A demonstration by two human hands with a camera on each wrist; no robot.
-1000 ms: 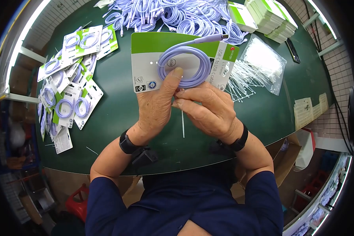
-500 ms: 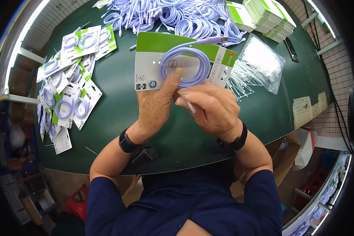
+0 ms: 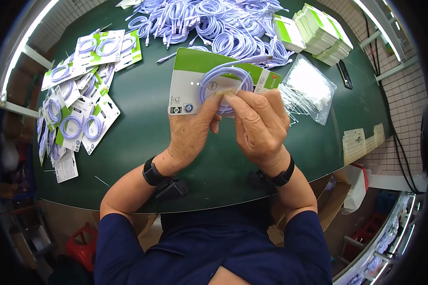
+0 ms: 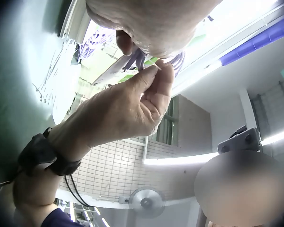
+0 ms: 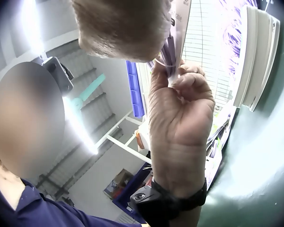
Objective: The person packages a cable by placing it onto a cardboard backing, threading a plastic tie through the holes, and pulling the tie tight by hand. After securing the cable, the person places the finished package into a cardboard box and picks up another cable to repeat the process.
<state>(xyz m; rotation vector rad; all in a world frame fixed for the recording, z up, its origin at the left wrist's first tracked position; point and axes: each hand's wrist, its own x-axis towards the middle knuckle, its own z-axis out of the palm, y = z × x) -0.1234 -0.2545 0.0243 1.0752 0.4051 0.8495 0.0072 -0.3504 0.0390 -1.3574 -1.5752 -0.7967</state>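
Lilac cable coil (image 3: 222, 72) sits on front of a green/white card (image 3: 184, 85), raised off the table in front of the person, card tilted a bit. One plug end sticks out along the top, toward the R. A thin white tie (image 4: 154, 64) runs by the coil at its lower side; can't tell if it's threaded thru its head yet.

L hand (image 3: 190, 128) grips card + coil at the bottom edge, thumb on front, fingers behind. R hand (image 3: 261, 118) is right next to it, thumb & forefinger closed in a fine pinch on the tie, tips nearly touching L thumb.

Risks, my guess: tie could slip from R pinch b/c it's thin & smooth; coil could fan out or slide off-centre if L thumb eases up; pulling too hard could bend the card or bite into the cable.

Farther out: loose ties (image 3: 294, 98) & clear bag (image 3: 324, 111) to the R, stacked cards (image 3: 321, 35) far R, cable heap (image 3: 218, 23) at the back, pile of carded cables (image 3: 76, 95) on the L, all on a dk green table (image 3: 142, 114).
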